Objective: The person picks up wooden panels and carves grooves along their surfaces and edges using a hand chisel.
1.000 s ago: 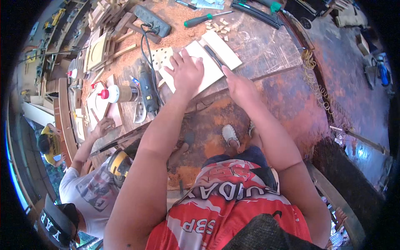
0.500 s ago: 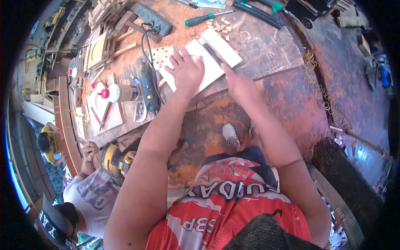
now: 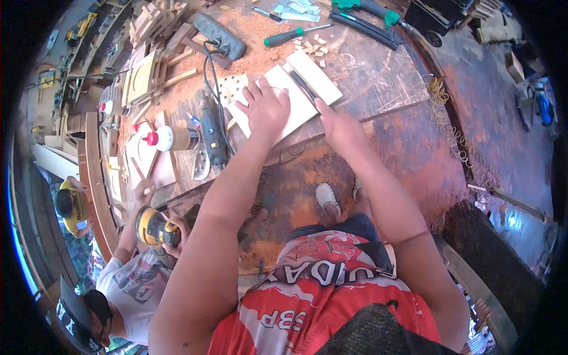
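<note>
My left hand (image 3: 267, 112) lies flat with fingers spread on a pale wooden board (image 3: 300, 114) near the bench's front edge. My right hand (image 3: 340, 127) is closed around the near end of a thin dark tool (image 3: 303, 84), perhaps a file. The tool rests along the board, beside a raised pale strip of wood (image 3: 315, 77). A perforated pale sheet (image 3: 231, 87) sits just left of the board, next to a dark rotary tool (image 3: 213, 133) with a cable.
Behind the board are wood chips (image 3: 318, 49), a green screwdriver (image 3: 296, 34) and a power strip (image 3: 220, 36). A glue bottle (image 3: 171, 138) lies at left. At lower left, a co-worker (image 3: 133, 281) holds a yellow sander (image 3: 155, 228). A coiled hose (image 3: 441, 100) hangs at right.
My right hand and the dark tool have shifted slightly toward me; my left hand stays on the board. The co-worker's sander has been raised toward the bench.
</note>
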Tool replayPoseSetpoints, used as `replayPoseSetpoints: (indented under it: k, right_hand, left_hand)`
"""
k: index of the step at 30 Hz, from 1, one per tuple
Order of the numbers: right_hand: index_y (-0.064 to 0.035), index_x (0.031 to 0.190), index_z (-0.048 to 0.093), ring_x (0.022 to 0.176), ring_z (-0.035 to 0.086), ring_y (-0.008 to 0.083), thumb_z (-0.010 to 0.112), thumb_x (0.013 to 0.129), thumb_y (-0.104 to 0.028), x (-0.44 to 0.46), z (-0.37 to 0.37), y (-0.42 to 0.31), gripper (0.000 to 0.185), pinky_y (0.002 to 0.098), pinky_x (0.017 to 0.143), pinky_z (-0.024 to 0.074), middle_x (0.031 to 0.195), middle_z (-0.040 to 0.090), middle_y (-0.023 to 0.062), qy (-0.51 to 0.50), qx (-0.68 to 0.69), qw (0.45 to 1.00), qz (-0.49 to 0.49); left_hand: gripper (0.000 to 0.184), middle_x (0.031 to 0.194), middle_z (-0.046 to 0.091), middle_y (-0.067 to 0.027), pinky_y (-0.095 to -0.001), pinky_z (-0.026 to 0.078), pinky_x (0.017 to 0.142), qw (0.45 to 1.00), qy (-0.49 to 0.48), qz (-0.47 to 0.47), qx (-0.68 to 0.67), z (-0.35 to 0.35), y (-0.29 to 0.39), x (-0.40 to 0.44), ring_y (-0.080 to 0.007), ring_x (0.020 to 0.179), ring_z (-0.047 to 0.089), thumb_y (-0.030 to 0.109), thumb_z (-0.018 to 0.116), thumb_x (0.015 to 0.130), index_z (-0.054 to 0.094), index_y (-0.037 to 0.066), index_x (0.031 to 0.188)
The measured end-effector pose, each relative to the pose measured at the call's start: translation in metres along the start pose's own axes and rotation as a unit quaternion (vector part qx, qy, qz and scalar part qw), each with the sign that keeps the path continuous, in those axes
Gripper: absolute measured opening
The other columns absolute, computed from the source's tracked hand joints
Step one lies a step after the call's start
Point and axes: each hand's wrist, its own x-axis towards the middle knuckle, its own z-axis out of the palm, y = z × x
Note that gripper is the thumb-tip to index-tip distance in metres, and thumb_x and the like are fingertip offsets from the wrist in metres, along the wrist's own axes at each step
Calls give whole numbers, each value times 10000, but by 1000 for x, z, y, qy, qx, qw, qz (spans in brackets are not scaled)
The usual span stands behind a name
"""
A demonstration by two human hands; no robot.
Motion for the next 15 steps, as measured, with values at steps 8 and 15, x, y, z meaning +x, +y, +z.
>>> replayPoseSetpoints:
  k: [8, 15]
  right_hand:
    - [-213, 1520, 424, 907, 678, 439, 463, 1041, -260, -61, -30, -21, 482, 544, 836, 539, 954, 696, 234, -7, 40, 999, 25]
    - [-30, 1450, 488, 1325, 564, 326, 584, 988, -108, -213, -73, 72, 478, 387, 1108, 426, 1387, 601, 214, 57, 197, 978, 34]
  left_hand:
    - [736, 1553, 325, -300, -728, 138, 1147, 999, -1, 50, 9, 6, -13, -3, -484, 1467, 259, 495, 456, 992, 310, 18, 1534]
    - [711, 1635, 291, -150, -586, 104, 1253, 933, -136, 329, 51, -23, -19, -5, -357, 1532, 217, 520, 466, 988, 305, 158, 1578]
